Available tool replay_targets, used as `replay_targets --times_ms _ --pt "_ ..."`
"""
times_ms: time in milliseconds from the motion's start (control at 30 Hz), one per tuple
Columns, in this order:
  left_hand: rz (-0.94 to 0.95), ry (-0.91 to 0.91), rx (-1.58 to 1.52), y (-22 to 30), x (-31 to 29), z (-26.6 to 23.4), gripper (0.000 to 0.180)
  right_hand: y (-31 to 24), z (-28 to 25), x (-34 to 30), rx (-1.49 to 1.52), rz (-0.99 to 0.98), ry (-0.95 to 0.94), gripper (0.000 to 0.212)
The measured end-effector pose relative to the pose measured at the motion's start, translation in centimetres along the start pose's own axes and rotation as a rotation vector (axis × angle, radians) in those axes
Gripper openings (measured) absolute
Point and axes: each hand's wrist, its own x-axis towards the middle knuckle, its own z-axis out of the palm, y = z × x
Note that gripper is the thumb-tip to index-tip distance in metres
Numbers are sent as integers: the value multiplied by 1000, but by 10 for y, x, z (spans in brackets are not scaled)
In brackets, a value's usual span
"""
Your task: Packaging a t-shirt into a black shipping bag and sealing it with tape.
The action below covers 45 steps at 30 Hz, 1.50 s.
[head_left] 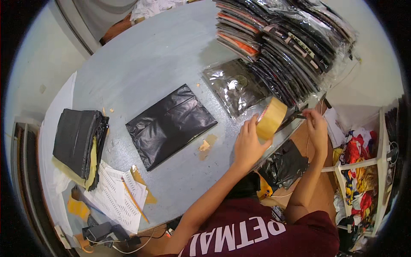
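My left hand (249,145) is closed around a wide roll of yellowish packing tape (272,118), held on edge over the table's right side. Past the roll, my right hand (316,128) is raised near the table edge with its fingers pinched together. A small dark thing shows at those fingertips, too small to make out. A flat black plastic package (171,125) lies in the middle of the table. Beyond the tape lies a dark folded garment in a clear bag (237,85), beside the large stack.
Bagged garments (291,43) are piled at the far right. On the left stand stacked black bags (77,139), with printed papers (113,195) and a pencil (135,200) nearby. A black plastic bag (284,165) lies below the table edge. Shelves (359,165) of colourful cloth stand at right.
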Motion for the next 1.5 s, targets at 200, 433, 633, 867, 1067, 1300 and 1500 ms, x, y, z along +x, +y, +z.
replay_targets --times_ms 200,433,633,867,1067,1300,1500 --pt "67 70 49 -13 -10 -15 60 81 27 -27 -199 -46 -48 38" --pt "49 80 -37 -39 -23 -52 54 90 56 -23 -376 -80 -67 60" --pt "-122 13 -98 -39 -50 -108 56 91 44 -12 -388 -176 -186 56" --pt "-202 27 -66 -53 -76 -145 60 51 25 -32 -168 -217 -405 41" --pt "-132 -6 -88 -53 -78 -145 80 -8 9 -23 -10 -257 -694 39" --pt "-125 50 -128 -58 -95 -143 81 -80 36 -50 257 -355 -1340 33" --pt "-192 217 -402 -92 -115 -160 51 -141 64 -77 440 -33 -1759 38"
